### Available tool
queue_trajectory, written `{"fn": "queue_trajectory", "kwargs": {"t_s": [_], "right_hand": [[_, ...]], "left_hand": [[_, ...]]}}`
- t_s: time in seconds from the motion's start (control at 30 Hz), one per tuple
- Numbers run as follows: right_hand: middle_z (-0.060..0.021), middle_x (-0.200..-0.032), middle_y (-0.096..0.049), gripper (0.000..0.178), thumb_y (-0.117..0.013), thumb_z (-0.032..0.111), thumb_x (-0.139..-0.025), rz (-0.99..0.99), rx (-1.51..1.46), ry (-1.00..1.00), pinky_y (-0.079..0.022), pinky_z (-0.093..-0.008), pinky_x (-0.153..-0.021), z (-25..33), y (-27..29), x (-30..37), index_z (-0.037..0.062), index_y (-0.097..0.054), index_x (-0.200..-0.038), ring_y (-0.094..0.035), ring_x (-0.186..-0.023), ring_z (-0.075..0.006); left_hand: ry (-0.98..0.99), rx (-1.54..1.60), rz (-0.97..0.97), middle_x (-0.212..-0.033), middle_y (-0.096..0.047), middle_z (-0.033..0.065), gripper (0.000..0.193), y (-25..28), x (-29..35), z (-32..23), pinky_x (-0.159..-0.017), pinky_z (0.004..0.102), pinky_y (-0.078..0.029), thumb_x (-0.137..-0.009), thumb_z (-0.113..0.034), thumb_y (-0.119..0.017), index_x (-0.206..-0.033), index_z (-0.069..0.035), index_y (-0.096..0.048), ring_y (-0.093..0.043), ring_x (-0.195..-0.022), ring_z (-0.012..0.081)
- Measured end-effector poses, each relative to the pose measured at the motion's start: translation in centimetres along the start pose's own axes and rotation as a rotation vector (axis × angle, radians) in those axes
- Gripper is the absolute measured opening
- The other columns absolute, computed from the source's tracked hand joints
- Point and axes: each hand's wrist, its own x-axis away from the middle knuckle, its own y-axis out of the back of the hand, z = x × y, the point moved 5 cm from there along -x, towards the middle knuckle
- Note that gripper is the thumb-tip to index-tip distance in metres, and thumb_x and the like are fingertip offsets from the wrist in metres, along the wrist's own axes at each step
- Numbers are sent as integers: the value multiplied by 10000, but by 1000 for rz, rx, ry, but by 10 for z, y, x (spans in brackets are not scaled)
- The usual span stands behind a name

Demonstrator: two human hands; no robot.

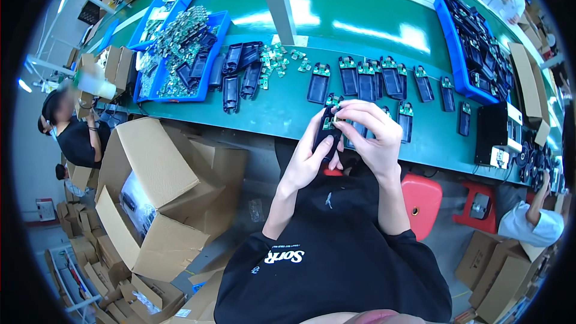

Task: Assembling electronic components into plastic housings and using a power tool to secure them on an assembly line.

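Close to the table's front edge, my left hand (303, 165) holds a black plastic housing (321, 134) tilted upright, its thumb pressed on the lower part. A small green circuit board (327, 122) sits in the housing's upper part. Over that board, the thumb and forefinger of my right hand (377, 138) are pinched together; whatever lies between them is too small to name. Just beyond my hands, several black housings with green boards (318, 86) lie on the green table (252, 121). Farther left are loose green boards (276, 60) and a cluster of black housings (241, 63).
A blue bin (223, 27) heaped with boards stands at left, another blue bin (458, 75) of black parts at right. Beside it is a black-and-white machine (498, 133). An open cardboard box (153, 159) and a red stool (422, 198) flank me. People (78, 138) work nearby.
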Motion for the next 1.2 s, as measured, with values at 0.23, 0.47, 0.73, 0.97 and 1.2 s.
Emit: {"fn": "queue_trajectory", "kwargs": {"t_s": [0.23,0.47,0.73,0.97,1.2], "right_hand": [[-103,-939,-714,213,-782,-64,-722,-57,64,-21,-563,-297,-785,-3,13,8,4,-721,-915,-717,-957,-241],[-109,-927,-710,204,-777,-63,-728,-54,45,-27,-566,-297,-768,0,16,5,-4,-717,-914,-719,-952,-242],[-102,-919,-710,200,-777,-66,-720,-41,33,8,-565,-296,-765,4,23,5,4,-717,-899,-721,-951,-250],[-95,-899,-708,197,-782,-60,-716,-56,116,29,-568,-296,-752,5,25,9,8,-720,-890,-722,-951,-252],[-93,-900,-707,195,-781,-59,-717,-50,115,-5,-574,-298,-736,0,24,10,8,-721,-890,-722,-944,-252]], "left_hand": [[38,-2,42,-957,-549,104,484,-12,-3,8,-681,317,-558,-1036,-106,-417,-1489,-54,-253,-556,-637,125],[8,4,35,-962,-551,106,421,-14,-2,9,-675,319,-563,-1047,-129,-398,-1444,-37,-292,-560,-641,129],[21,30,45,-962,-552,105,392,-14,-4,10,-659,318,-569,-1052,-116,-372,-1428,-28,-311,-564,-641,130],[37,2,59,-976,-565,115,371,-17,-5,10,-651,312,-569,-1054,-111,-367,-1410,-9,-342,-572,-634,134],[39,0,75,-980,-570,113,371,-19,-4,11,-656,308,-566,-1055,-128,-382,-1401,2,-348,-582,-640,136]]}}
